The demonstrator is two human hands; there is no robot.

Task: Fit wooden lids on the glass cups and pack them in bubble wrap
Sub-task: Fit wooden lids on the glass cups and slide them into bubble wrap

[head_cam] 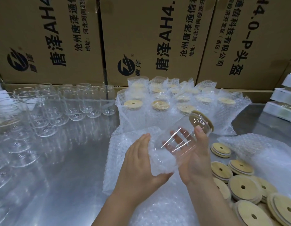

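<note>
Right hand (pixel 195 154) is wrapped round a clear glass cup (pixel 180 126). The thumb sits on the near side just under the rim, and you can see the fingers straight through the glass on the far side. The cup is held up off the table and tilted, base toward the left hand and top pointing up and to the right. A round wooden lid (pixel 202 120) is already seated on the mouth, pale bamboo-looking, with a thin clear ring at the edge.

Left hand (pixel 141 162) holds a bubble-wrap pouch (pixel 159 162) right at the cup's base, fingers along the far side and thumb tucked underneath. The pouch is soft and crinkly, milky-clear, covered in little bumps. Can't tell if the base is actually inside the opening.

Under both hands is a pile of flat bubble wrap (pixel 121 160) on a shiny brushed metal table (pixel 68 160).

Behind it stand the packed cups (pixel 133 111), each upright in its own bubbly sleeve with a wooden disc showing at the top. Off to the left are bare glass cups (pixel 90 101), smooth, rounded at the bottom, with no lids. At lower right are loose wooden lids (pixel 242 186), flat discs with a small centre hole, some stacked. Printed cardboard boxes (pixel 141 38) line the back, and white foam-looking blocks (pixel 282 101) are stacked at far right.
</note>
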